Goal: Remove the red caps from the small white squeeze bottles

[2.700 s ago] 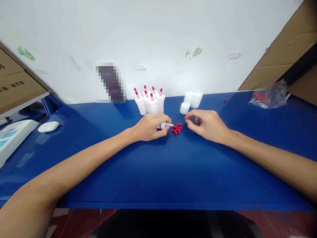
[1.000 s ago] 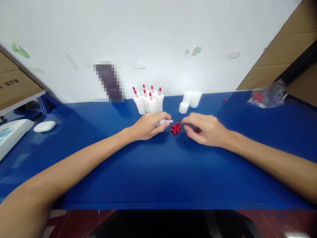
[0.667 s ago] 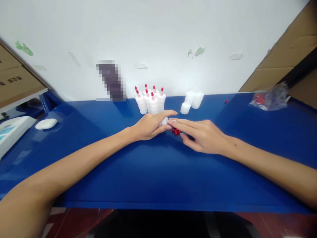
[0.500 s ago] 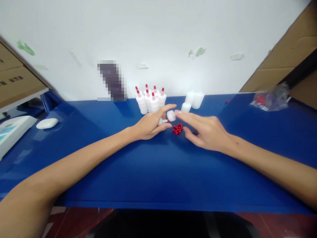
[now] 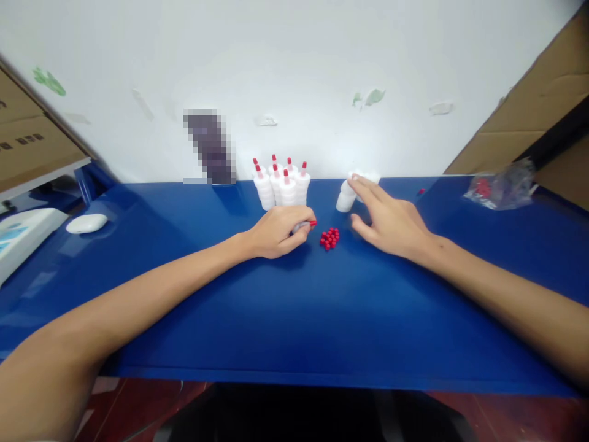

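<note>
My left hand [image 5: 278,232] rests on the blue table [image 5: 294,319], curled round a small white bottle whose red cap [image 5: 312,223] pokes out to the right. A heap of several loose red caps [image 5: 329,238] lies just right of it. My right hand [image 5: 391,218] reaches back with fingers stretched out, the fingertips touching the uncapped white bottles [image 5: 345,196] near the wall. Behind my left hand stand several capped white bottles [image 5: 281,184] in a tight group.
A white mouse [image 5: 86,223] and a white device [image 5: 18,236] lie at the far left. A clear bag with red caps [image 5: 499,183] sits at the right by cardboard [image 5: 519,110]. One stray red cap [image 5: 420,191] lies near the back edge.
My right hand put a red cap on the nozzle of the bottle in my left hand, then drew away and reached back to the uncapped white bottles. My left hand closed round the capped bottle.
</note>
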The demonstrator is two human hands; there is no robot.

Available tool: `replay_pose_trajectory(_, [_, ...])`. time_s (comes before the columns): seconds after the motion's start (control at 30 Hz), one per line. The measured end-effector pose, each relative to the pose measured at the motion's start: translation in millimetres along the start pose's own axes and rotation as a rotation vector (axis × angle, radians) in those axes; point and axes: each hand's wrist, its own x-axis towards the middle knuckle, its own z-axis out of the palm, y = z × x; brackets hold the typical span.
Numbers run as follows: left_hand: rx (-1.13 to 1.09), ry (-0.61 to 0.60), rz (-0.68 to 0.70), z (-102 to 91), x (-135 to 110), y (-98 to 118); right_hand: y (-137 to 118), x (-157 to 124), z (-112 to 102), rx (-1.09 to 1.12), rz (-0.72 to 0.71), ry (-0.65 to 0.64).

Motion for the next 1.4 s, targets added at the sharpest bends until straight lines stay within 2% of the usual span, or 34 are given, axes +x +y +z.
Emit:
replay_pose_trajectory(0.13, [0.004, -0.004, 0.037, -0.2, 0.9, -0.6, 1.4, -0.4, 1.8, -0.041, 0.000, -0.033])
replay_pose_trajectory(0.23, [0.012, 0.016, 0.063, 0.6, 1.7, -1.8, -3.6, -1.9, -3.4, -0.031, -0.024, 0.079])
replay_pose_trajectory(0.3, [0.048, 0.032, 0.086, 2.1, 1.5, -2.5, -11.8, -3.2, -8.9, -0.029, -0.120, 0.141])
replay_pose_trajectory(0.43, [0.269, 0.043, 0.225, 5.8, 0.2, -1.6, -33.1, -5.7, -17.5, -0.048, -0.416, 0.144])
replay_pose_trajectory(0.53, [0.331, 0.065, 0.239, 6.7, 0.9, 1.7, -43.2, -7.2, -18.7, -0.036, -0.474, 0.167])
replay_pose_trajectory(0.63, [0.279, 0.066, 0.205, 5.8, 2.8, 4.2, -45.3, -8.1, -16.5, -0.025, -0.470, 0.165])
replay_pose_trajectory(0.87, [0.322, 0.051, 0.284, 5.9, 4.2, 4.8, -47.8, -9.3, -10.7, -0.027, -0.474, 0.116])
replay_pose_trajectory(1.03, [0.344, 0.064, 0.328, 7.5, 3.0, 4.3, -47.4, -9.3, -10.0, 0.081, -0.434, -0.011])
replay_pose_trajectory(1.17, [0.338, 0.094, 0.272, 6.9, 0.4, -0.1, -27.4, -8.9, -11.1, 0.257, -0.334, -0.042])
replay_pose_trajectory(1.27, [0.276, 0.044, 0.213, 5.6, -0.1, -1.4, -9.2, -6.7, -11.5, 0.257, -0.200, -0.062])
replay_pose_trajectory(1.4, [0.208, 0.001, 0.149, 4.2, 1.4, 0.9, -2.2, -3.7, -9.6, 0.170, -0.119, -0.228])
